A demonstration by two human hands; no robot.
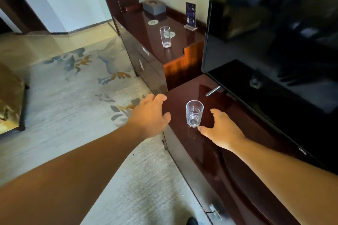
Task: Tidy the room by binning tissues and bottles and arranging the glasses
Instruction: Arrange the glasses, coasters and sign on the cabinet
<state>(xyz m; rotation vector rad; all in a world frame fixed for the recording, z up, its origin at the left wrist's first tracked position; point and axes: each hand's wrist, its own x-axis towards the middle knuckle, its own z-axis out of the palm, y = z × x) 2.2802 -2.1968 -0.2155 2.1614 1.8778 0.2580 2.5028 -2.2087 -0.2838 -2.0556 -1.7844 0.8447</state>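
A short clear glass (194, 113) stands upright on the dark glossy TV cabinet (228, 151), near its left end. My right hand (221, 129) hovers just right of this glass, thumb and fingers spread wide and relaxed, not touching it. My left hand (150, 115) is at the cabinet's left front corner, fingers loosely bent over the edge, holding nothing. A taller clear glass (165, 37) stands farther back on the raised wooden sideboard (175, 51). Two round coasters (153, 22) lie behind it.
A large black TV (274, 42) fills the right side, its metal foot (213, 91) just behind the short glass. A grey tissue box (154, 6) and an upright card stand (190, 15) sit at the sideboard's back. Patterned carpet (82, 87) covers the floor on the left.
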